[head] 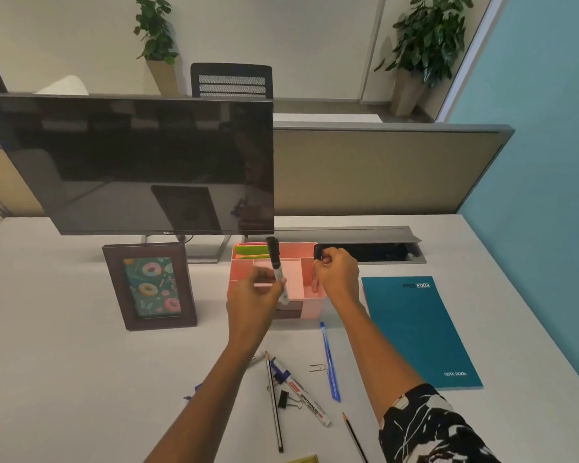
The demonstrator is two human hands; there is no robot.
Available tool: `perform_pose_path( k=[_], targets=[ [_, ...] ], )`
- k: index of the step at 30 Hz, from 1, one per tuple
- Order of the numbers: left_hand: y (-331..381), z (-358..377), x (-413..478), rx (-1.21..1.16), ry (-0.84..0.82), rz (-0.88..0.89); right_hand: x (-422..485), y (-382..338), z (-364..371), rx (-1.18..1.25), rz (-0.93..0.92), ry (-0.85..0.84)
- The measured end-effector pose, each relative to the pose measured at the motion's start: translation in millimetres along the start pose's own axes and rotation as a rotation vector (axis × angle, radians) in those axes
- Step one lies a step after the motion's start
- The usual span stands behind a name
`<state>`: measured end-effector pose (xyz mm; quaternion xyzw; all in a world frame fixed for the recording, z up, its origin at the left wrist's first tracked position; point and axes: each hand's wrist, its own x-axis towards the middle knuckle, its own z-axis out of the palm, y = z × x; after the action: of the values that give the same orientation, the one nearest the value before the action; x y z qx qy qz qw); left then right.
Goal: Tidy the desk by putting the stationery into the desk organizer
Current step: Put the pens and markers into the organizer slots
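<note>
Left grip [264,289] clenched on black marker [276,269], long axis near upright, directly over pink organizer [311,307]. Right grip [335,272] pinching small black clip [318,252] above organizer's right compartment; needs straight drop.

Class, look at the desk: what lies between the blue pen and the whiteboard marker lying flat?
In the head view, one silver paper clip lies on the desk between the blue pen and the whiteboard marker; the rest is bare.
</note>
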<state>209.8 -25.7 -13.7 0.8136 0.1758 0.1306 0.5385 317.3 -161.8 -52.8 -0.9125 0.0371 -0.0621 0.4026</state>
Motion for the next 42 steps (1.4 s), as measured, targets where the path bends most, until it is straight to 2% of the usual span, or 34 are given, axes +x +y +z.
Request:
perform_pose_path(
  k=[4, 9, 17, 21, 25, 29, 39, 42],
  targets=[
    [9.4, 19.3, 25.1, 0.027, 0.022, 0.05, 1.4, 4.3, -1.6, 0.041, -0.009, 0.0],
    [9.9, 42.7, 46.3, 0.087, 0.005, 0.053, -6.8, 12.4, -16.1, 0.138, -0.02, 0.105],
    [-7.0, 70.3, 64.7, 0.387, 0.054, 0.041, -62.7, 45.4, -58.6, 0.255, 0.098, 0.243],
    [-11.7, 79.3, 66.6, 0.559, 0.063, 0.025, -103.6, 78.2, -77.9, 0.215, 0.154, 0.269],
    [-11.0, 84.9, 62.6, 0.629, 0.069, -0.001, -137.4, 114.3, -95.1, 0.14, 0.232, 0.222],
    [-6.6, 89.4, 58.7, 0.634, 0.078, -0.021, -157.3, 138.5, -101.9, -0.012, 0.319, 0.094],
    [1.9, 95.6, 59.9, 0.825, 0.027, 0.088, -171.6, 129.5, -79.4, -0.184, 0.342, -0.051],
    [1.4, 94.9, 59.2, 0.812, 0.017, 0.097, -173.0, 126.2, -76.3, -0.228, 0.333, -0.07]
  ],
)
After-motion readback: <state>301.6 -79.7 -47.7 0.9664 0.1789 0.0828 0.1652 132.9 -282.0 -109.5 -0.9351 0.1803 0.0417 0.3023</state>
